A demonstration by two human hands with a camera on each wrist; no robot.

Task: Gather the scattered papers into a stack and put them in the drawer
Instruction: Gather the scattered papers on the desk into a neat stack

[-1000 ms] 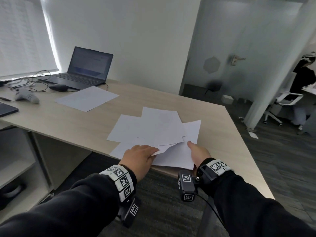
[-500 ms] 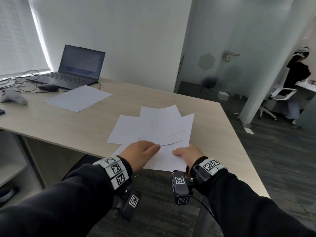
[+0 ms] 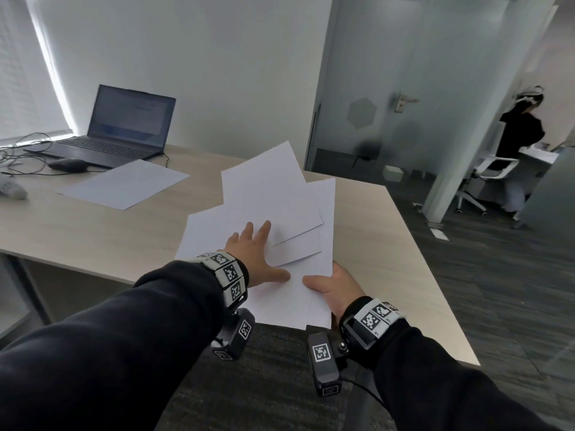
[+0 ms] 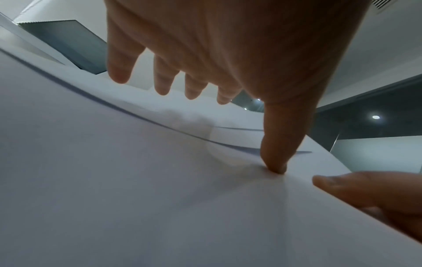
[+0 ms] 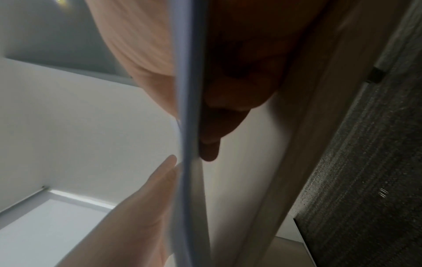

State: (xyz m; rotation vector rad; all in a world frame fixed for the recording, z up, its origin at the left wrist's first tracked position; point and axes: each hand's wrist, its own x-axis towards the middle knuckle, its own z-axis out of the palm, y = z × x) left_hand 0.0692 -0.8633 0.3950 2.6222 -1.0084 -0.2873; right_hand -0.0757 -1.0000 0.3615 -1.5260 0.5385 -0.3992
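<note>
Several white papers (image 3: 280, 206) form a loose fanned bundle, lifted and tilted above the near edge of the wooden desk (image 3: 77, 231). My right hand (image 3: 333, 290) pinches the bundle's near right corner, thumb on top and fingers beneath; the right wrist view shows the sheets' edge (image 5: 187, 126) between thumb and fingers. My left hand (image 3: 258, 253) lies flat on top with straight, spread fingers, and its thumb tip presses the paper (image 4: 114, 180) in the left wrist view. One more white sheet (image 3: 124, 185) lies alone on the desk, further left. No drawer is in view.
An open laptop (image 3: 124, 132), a dark mouse (image 3: 67, 164) and cables sit at the desk's far left. Beyond the desk stands a frosted glass door (image 3: 389, 104). At far right, a person (image 3: 519, 132) stands by a white chair (image 3: 485, 175). Dark carpet lies below.
The fanned papers have left the desk surface and now tilt upward. My right hand has taken hold of their near corner, and my left hand has slid forward flat onto the top sheets.
</note>
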